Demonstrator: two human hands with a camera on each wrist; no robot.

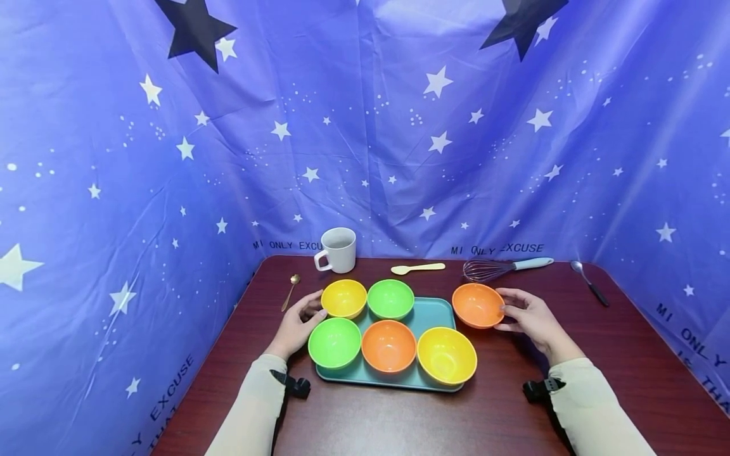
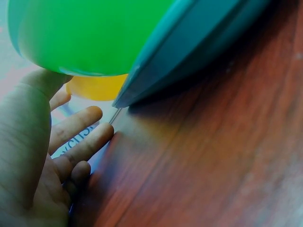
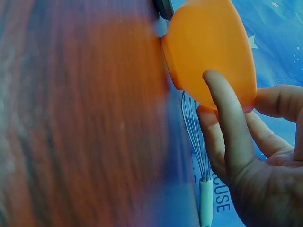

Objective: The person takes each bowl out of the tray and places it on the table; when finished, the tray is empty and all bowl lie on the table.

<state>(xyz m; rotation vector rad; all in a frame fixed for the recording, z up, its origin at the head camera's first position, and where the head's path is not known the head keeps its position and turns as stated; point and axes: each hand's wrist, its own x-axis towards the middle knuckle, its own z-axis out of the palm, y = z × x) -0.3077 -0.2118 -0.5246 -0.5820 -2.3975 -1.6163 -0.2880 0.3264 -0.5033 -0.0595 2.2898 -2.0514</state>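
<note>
My right hand (image 1: pixel 534 320) grips an orange bowl (image 1: pixel 478 305) by its right side, just right of the tray. In the right wrist view its thumb is at the rim and the fingers lie against the outer wall of the orange bowl (image 3: pixel 213 47). Whether the base touches the table, I cannot tell. My left hand (image 1: pixel 298 323) is beside the back-left yellow bowl (image 1: pixel 344 299), thumb and index finger close to its wall; the other fingers (image 2: pixel 80 151) are loosely spread. A green bowl (image 1: pixel 334 343) hides the thumb's tip in the left wrist view.
On the teal tray (image 1: pixel 436 310) also stand another green bowl (image 1: pixel 390 299), an orange bowl (image 1: pixel 389 346) and a yellow bowl (image 1: pixel 447 356). Behind are a white mug (image 1: pixel 340 249), a pale spoon (image 1: pixel 419 268) and a whisk (image 1: pixel 502 269). Small spoons (image 1: pixel 293 288) (image 1: pixel 587 278) lie at both sides.
</note>
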